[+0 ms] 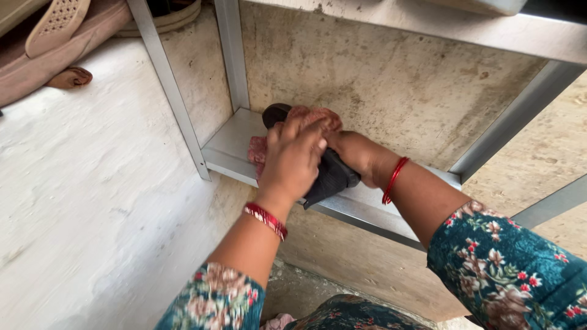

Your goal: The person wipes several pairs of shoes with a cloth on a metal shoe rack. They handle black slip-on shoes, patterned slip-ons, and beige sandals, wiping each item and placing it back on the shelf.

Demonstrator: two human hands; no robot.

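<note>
One black sandal (333, 174), one pink cloth (306, 117), two hands (318, 156)

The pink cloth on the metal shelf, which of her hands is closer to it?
Left. The left hand presses on the pink cloth; the right hand grips the black shoe beside it.

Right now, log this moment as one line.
left hand: pressing pinkish cloth on black shoe | right hand: gripping shoe | place: grey metal rack shelf | wall: beige stone
</note>
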